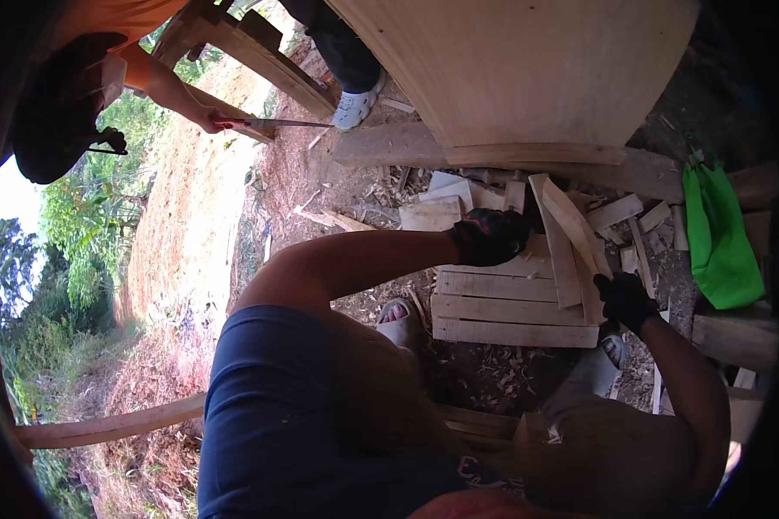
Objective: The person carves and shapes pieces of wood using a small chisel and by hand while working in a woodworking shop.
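Taking the clock from the middle of our view, our slatted bench [511, 313] lies toward four o'clock, and we have both hands at it in dark gloves. Our left hand [491, 238] is at the bench's twelve o'clock, its fingers bent in; the back of the glove hides the palm, so we cannot tell whether it has hold of anything. Our right hand [625, 300] is at the bench's three o'clock, fingers closed on the near end of a narrow board [576, 227]. That board slants away toward the bench's one o'clock, just beside a flat plank [557, 255] that lies partly over the slats.

Pale offcuts [437, 214] sit by the bench's eleven o'clock. Our sandalled feet stand at its nine and four, with shavings on the ground between them. In the whole view, a large wooden panel [528, 69] fills one o'clock, its near edge by a long beam [389, 145]. A green bag [723, 238] is at three o'clock. At ten o'clock a co-worker in an orange top grips a red-handled saw [231, 123], its blade pointing toward a white clog [355, 108] near twelve.
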`<state>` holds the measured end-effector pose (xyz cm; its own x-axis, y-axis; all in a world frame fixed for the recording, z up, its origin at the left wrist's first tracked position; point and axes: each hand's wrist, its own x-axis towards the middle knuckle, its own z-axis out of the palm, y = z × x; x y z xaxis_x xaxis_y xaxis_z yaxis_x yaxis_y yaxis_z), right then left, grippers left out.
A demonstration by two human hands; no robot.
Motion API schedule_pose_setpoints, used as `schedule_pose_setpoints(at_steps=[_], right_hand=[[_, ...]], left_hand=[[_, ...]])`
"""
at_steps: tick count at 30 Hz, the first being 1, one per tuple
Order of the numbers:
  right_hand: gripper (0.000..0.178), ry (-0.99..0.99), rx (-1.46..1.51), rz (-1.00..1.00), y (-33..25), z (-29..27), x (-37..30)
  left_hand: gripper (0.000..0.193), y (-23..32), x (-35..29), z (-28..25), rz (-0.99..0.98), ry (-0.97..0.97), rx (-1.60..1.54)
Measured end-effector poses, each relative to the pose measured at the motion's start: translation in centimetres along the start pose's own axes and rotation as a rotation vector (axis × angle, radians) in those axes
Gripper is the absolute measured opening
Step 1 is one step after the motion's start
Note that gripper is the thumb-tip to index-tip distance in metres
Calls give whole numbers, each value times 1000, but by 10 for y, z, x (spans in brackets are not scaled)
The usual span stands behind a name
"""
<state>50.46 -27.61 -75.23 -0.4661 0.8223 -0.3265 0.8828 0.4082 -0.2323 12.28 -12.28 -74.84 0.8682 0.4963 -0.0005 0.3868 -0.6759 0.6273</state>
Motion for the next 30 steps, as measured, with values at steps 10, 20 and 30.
schedule_pose_setpoints(at_steps=[10, 20, 30], right_hand=[[66, -223, 91, 119, 0, 11, -3], [78, -374, 485, 407, -9, -4, 11], [69, -386, 543, 494, -8, -6, 8]], left_hand=[[34, 17, -9, 3, -38, -110, 94], [32, 10, -4, 1, -74, -102, 56], [30, 26, 5, -1, -194, -86, -35]])
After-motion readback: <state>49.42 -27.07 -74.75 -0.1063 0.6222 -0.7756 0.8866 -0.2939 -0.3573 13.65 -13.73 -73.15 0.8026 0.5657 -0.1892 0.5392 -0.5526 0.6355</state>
